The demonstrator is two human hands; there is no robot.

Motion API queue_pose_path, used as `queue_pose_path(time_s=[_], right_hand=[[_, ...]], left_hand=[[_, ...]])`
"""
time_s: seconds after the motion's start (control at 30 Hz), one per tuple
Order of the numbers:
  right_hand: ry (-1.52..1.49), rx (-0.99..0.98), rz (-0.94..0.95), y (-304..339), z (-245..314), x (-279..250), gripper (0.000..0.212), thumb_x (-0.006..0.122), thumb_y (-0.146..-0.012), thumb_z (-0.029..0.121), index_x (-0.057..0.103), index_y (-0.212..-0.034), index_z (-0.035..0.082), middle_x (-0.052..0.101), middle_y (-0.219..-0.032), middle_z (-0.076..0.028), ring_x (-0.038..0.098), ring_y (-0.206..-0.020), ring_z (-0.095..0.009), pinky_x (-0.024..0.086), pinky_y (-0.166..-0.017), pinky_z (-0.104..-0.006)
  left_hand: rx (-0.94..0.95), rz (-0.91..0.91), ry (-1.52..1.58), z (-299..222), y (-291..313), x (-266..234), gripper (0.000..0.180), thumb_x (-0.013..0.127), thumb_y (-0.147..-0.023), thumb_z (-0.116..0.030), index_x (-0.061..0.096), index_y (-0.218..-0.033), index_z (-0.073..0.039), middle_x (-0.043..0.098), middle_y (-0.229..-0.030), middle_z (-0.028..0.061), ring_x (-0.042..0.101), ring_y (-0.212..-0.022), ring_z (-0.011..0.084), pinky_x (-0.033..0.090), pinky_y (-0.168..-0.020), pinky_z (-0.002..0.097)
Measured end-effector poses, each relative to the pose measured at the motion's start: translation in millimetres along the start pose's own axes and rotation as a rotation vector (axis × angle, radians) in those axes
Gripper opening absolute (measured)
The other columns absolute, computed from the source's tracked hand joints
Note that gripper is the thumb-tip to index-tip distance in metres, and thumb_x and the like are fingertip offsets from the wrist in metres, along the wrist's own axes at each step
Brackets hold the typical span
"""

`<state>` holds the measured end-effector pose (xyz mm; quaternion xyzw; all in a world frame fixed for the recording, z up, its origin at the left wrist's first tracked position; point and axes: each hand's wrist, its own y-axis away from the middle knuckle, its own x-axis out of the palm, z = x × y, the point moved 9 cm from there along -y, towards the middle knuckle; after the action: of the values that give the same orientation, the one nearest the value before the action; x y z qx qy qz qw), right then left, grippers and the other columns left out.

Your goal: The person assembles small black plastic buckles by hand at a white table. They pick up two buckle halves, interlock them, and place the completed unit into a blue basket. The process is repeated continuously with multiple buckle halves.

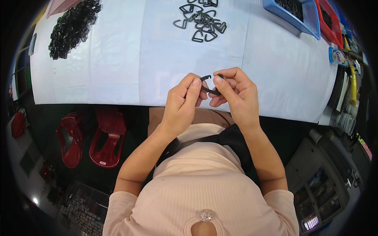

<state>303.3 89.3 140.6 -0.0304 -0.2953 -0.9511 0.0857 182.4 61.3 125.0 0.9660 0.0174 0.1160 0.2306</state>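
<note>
A black plastic hook-shaped clip point(206, 78) is held between my two hands over the table's near edge. My left hand point(184, 96) pinches one side of its curve between thumb and fingers. On the other side, my right hand point(238, 93) grips with thumb and forefinger, where a dark part shows at the fingertips. I cannot tell whether that part is separate from the clip. The clip's hooked tip points up in the gap between the hands. Beyond them lies a loose heap of similar black clips point(204, 23).
A large pile of small black plastic pieces point(73, 29) lies at the far left beside a pink basket point(59, 7). At the far right, a blue basket point(311, 27) and a red basket point(334, 33) hold black pieces. Red plastic chairs point(107, 145) stand below the white-covered table point(110, 74).
</note>
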Motion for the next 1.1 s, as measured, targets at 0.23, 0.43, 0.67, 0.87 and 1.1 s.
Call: queue_pose_path(time_s=[0.23, 0.43, 0.67, 0.87, 1.1], right_hand=[[0.079, -0.006, -0.044, -6, -2, -10, 0.019, 0.056, -0.089, 0.016, 0.057, -0.084, -0.003, 0.058, -0.066, -0.005, 0.056, -0.058, -0.010, 0.046, -0.053, -0.0208], [0.113, -0.080, -0.024, -6, -4, 8, 0.016, 0.058, -0.087, 0.015, 0.061, -0.088, -0.001, 0.059, -0.073, -0.003, 0.052, -0.063, -0.008, 0.044, -0.053, -0.0203], [-0.129, 0.066, -0.051, -17, -27, 8, 0.019, 0.059, -0.087, 0.020, 0.056, -0.085, 0.001, 0.056, -0.067, -0.003, 0.048, -0.054, -0.006, 0.039, -0.047, -0.0201], [-0.004, 0.073, -0.101, -40, -31, -1, 0.028, 0.060, -0.087, 0.028, 0.056, -0.076, 0.002, 0.053, -0.060, -0.002, 0.047, -0.053, -0.007, 0.038, -0.046, -0.0210], [0.411, -0.109, -0.142, -165, -22, -55, 0.026, 0.060, -0.085, 0.029, 0.061, -0.086, 0.003, 0.057, -0.068, -0.006, 0.055, -0.062, -0.015, 0.044, -0.056, -0.0278]], left_hand=[[0.006, -0.002, -0.104, 1, 1, 2, 0.028, 0.041, -0.096, -0.019, 0.052, -0.076, -0.002, 0.048, -0.060, -0.0002, 0.038, -0.055, 0.0046, 0.033, -0.050, 0.0217], [0.083, -0.081, -0.116, 0, 0, 4, 0.027, 0.043, -0.095, -0.018, 0.050, -0.075, -0.001, 0.049, -0.059, 0.0025, 0.041, -0.053, 0.0071, 0.036, -0.049, 0.0231], [0.329, -0.138, -0.415, -23, -5, 7, 0.023, 0.046, -0.093, -0.012, 0.048, -0.074, -0.002, 0.053, -0.060, 0.0087, 0.048, -0.050, 0.0128, 0.040, -0.047, 0.0263], [0.323, -0.122, -0.352, -14, -21, 7, 0.020, 0.045, -0.093, -0.013, 0.054, -0.080, -0.001, 0.056, -0.062, 0.0051, 0.046, -0.054, 0.0115, 0.038, -0.050, 0.0258], [-0.044, 0.350, 0.409, 13, -75, -15, 0.025, 0.047, -0.089, -0.020, 0.050, -0.072, -0.001, 0.057, -0.079, 0.0118, 0.060, -0.070, 0.0235, 0.050, -0.052, 0.0315]])
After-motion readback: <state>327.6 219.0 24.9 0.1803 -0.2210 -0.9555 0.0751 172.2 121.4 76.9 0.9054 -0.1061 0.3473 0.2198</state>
